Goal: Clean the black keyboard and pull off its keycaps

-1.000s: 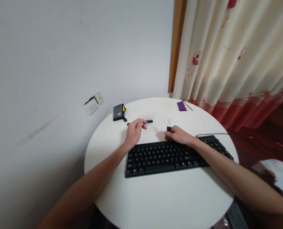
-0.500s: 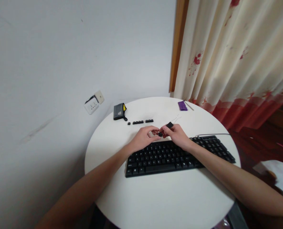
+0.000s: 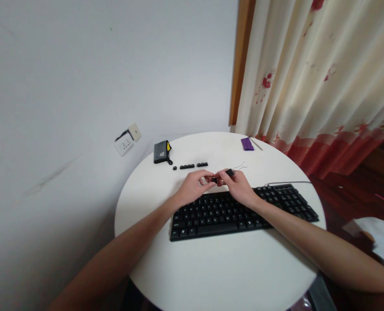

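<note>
Over the back edge of the black keyboard (image 3: pixel 217 228), my two hands meet at the fingertips. My left hand (image 3: pixel 193 186) is closed, pinching a small black keycap (image 3: pixel 214 179) between thumb and fingers. My right hand (image 3: pixel 239 186) is closed around a wire keycap puller; its black handle (image 3: pixel 230 172) shows above the thumb, and two thin wire ends stick out towards the back right. The right fingertips are close to the keycap; whether they touch it I cannot tell. Behind the hands, several loose keycaps (image 3: pixel 187 166) lie in a line on the white table.
The round white table (image 3: pixel 224 268) stands against the wall. A dark grey pouch (image 3: pixel 161 152) with a yellow edge lies at the back left. At the back right are a purple packet (image 3: pixel 247 144) and a thin stick (image 3: pixel 256 144). A cable (image 3: pixel 289 182) runs behind the keyboard.
The puller has tilted in my right hand, so its wire ends now point lower and more to the right. The keycap has shifted slightly left and up at my left fingertips.
</note>
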The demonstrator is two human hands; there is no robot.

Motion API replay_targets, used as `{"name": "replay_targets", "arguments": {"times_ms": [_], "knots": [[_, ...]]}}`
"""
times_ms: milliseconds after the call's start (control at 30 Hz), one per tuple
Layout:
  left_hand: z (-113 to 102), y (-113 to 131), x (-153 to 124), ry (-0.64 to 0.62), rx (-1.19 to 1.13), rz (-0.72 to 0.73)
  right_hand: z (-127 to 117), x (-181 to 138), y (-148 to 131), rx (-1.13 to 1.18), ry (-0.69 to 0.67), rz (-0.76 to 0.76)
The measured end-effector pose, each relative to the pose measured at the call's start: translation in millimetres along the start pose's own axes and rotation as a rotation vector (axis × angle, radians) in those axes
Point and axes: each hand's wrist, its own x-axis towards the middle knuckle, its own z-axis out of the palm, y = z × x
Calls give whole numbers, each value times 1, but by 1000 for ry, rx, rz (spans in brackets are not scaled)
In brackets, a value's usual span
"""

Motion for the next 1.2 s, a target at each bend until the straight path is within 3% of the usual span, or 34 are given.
{"name": "replay_targets", "arguments": {"times_ms": [167,500,900,1200], "knots": [[-1,-5,1,29,43,34,0,3,5,112,49,68],[-1,-15,1,70,59,150,0,3,9,198,3,192],[0,-9,0,38,68,114,0,4,8,108,-2,160],[1,-10,-1,-31,71,186,1,4,10,64,-3,118]]}}
